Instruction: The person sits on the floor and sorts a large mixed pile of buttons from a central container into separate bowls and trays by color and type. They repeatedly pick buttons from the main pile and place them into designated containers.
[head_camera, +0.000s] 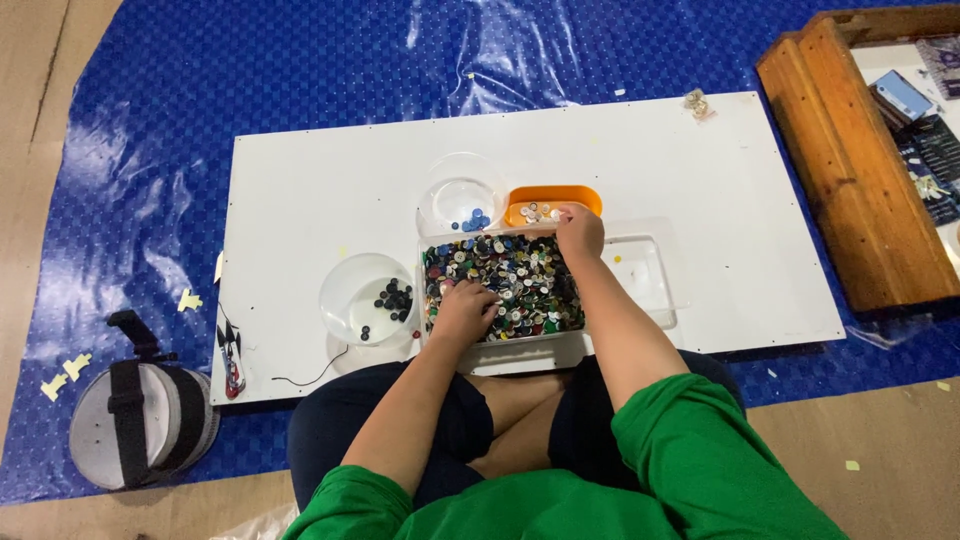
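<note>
Blue checked tarpaulin (300, 70) covers the floor, and on it lies a white board (330, 180) at which a seated person in green sleeves works. At the board's near edge sits a clear rectangular tray (503, 345) filled with mixed buttons (510, 275) of many colours. The left hand (463, 312) rests palm down on the button heap at the tray's near-left part, fingers curled into the buttons; whether it has pinched one cannot be told. The right hand (580, 232) is at the tray's far edge, its fingertips bunched together over the rim of an orange dish (575, 197) that holds a few pale buttons; anything between the fingertips is too small to see.

Just left of the orange dish stands a clear round bowl (445, 195) with some blue buttons. Another clear bowl (350, 290), with dark buttons, stands just left of the tray. A clear lid (645, 280) lies to the tray's right. Farther out, a wooden box (850, 150) sits at the right, and a round grey object with a black strap (140, 420) lies on the tarpaulin at the left.
</note>
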